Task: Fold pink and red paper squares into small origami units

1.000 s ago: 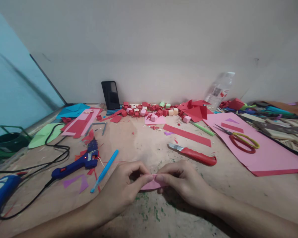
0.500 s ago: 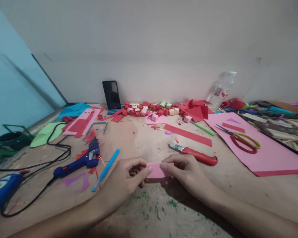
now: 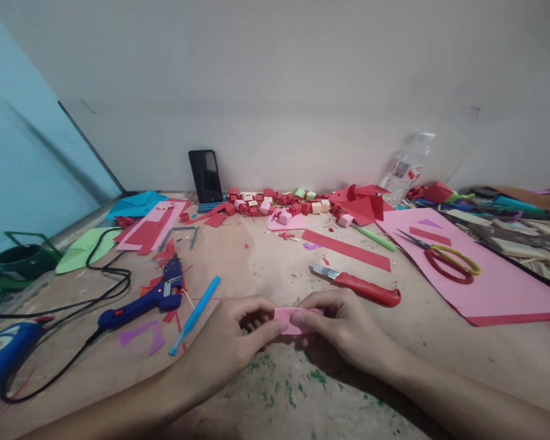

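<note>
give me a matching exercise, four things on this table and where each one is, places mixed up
1. small pink paper piece
2. black rectangular smartphone
3. metal scissors with red and yellow handles
4. dark blue glue gun

A. on the large pink paper sheet
B. left of the bright blue stick
C. held by the left hand and right hand
D. propped up before the pale wall

Pairs: 1-C, 2-D, 3-A, 4-B
</note>
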Action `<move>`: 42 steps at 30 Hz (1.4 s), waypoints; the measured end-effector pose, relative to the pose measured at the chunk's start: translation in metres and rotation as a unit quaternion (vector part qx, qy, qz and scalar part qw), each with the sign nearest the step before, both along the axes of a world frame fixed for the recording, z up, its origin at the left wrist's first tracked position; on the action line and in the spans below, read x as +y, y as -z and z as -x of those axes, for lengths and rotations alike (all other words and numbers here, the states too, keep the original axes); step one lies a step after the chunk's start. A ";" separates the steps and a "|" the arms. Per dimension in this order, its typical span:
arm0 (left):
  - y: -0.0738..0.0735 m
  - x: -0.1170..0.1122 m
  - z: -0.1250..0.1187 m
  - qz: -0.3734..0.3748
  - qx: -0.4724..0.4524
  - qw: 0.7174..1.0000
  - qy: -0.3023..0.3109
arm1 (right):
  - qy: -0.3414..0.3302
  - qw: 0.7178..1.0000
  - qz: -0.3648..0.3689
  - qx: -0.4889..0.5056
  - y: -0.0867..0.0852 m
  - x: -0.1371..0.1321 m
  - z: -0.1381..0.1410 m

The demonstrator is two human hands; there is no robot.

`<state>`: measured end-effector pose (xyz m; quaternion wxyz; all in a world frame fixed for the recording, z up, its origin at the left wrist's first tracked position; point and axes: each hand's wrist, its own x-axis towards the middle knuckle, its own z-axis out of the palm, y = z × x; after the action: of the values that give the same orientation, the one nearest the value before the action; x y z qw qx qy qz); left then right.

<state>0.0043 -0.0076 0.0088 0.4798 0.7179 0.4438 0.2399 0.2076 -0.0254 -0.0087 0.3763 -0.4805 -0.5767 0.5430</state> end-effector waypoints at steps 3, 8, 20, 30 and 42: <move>0.001 0.000 0.001 0.000 0.006 1.000 0.002 | 0.005 1.000 -0.006 -0.006 -0.001 0.001 0.000; 0.004 0.001 0.004 -0.006 -0.011 1.000 -0.011 | 0.003 0.998 -0.053 -0.039 -0.004 0.002 -0.001; 0.011 0.000 0.008 -0.254 0.021 0.967 0.018 | 0.008 1.000 -0.022 0.006 -0.005 0.003 0.000; 0.002 0.002 0.008 -0.143 0.022 0.989 0.012 | -0.051 0.994 0.006 0.100 -0.008 0.003 -0.005; 0.001 0.003 0.010 -0.086 -0.022 0.996 0.004 | -0.030 0.997 -0.001 0.076 -0.010 0.000 -0.007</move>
<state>-0.0057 -0.0044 0.0078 0.4272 0.7529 0.4077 0.2906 0.2141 -0.0250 0.0011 0.4030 -0.4205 -0.5610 0.5883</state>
